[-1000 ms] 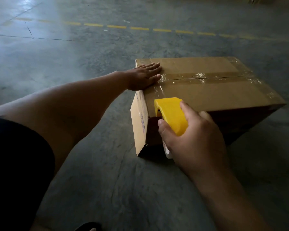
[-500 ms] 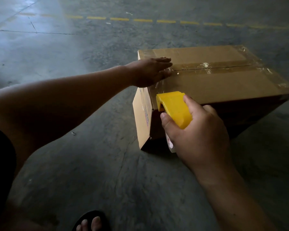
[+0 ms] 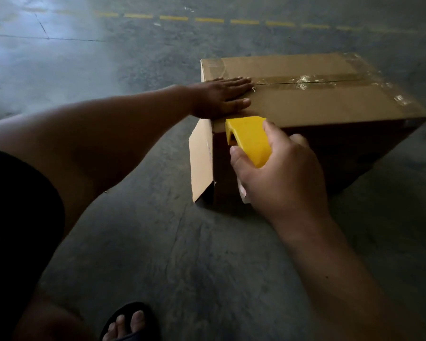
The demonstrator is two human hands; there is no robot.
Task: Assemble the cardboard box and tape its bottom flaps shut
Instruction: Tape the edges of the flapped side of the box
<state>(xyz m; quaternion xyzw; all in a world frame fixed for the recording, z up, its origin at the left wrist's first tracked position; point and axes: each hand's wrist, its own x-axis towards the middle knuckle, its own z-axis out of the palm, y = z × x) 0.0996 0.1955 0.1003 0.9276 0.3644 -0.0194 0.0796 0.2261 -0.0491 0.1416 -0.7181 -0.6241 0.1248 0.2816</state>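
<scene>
Cardboard box (image 3: 317,104) is sitting on the concrete floor (image 3: 158,242), seam running left-right; right hand (image 3: 280,178) is gripping the yellow tape dispenser (image 3: 250,141) at its near-left corner (nearer), left hand (image 3: 221,97) pressing flat.

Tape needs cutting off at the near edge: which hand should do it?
Right hand: it grips the yellow plastic tape dispenser at that edge. Left hand lies flat on the brown cardboard box.

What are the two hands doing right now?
Left hand: open, pressed flat on top of the box.
Right hand: closed around the yellow tape dispenser.
</scene>
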